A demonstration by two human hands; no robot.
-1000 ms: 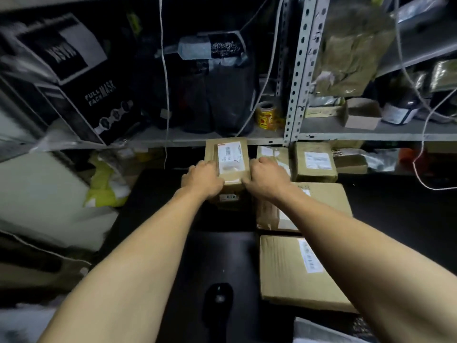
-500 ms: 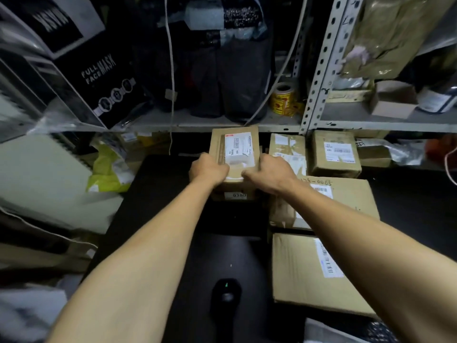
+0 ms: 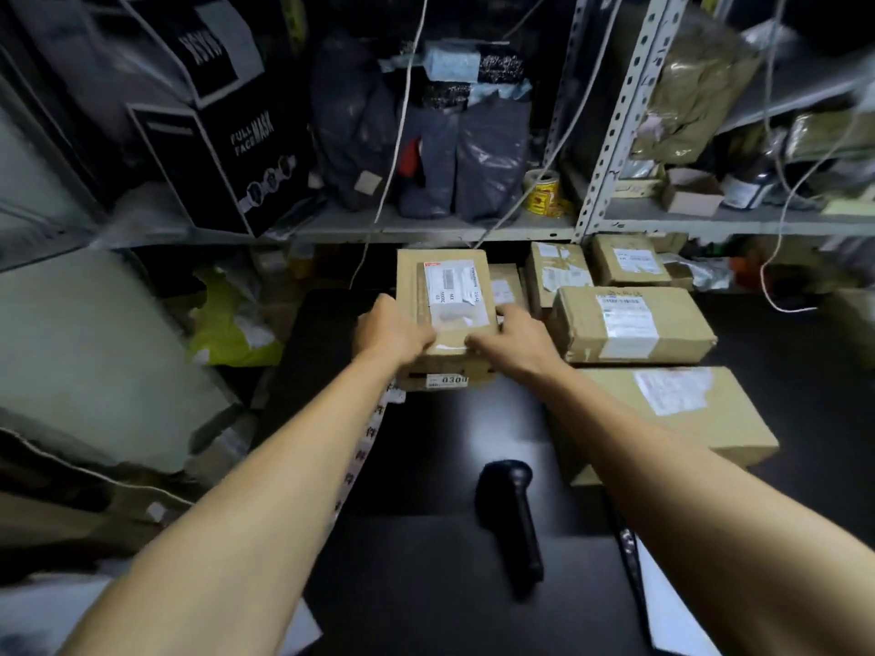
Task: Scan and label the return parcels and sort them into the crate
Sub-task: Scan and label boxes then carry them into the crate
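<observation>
Your left hand (image 3: 393,331) gripped the near left edge of the top parcel (image 3: 445,305), fingers curled over it. Your right hand (image 3: 513,340) lay on its near right corner, fingers bent onto the label (image 3: 454,293). The parcel sat on another box (image 3: 445,378) on the black table (image 3: 426,537). Scanner (image 3: 513,518) lay nearer you; more parcels (image 3: 632,324) to the right.

The scene is dim, lit from overhead near the viewer, so the forearms and cardboard boxes (image 3: 632,324) catch light while the black table (image 3: 426,584) swallows it. Wide-angle distortion bends the shelf upright (image 3: 615,120), and the edges smear with motion blur.
</observation>
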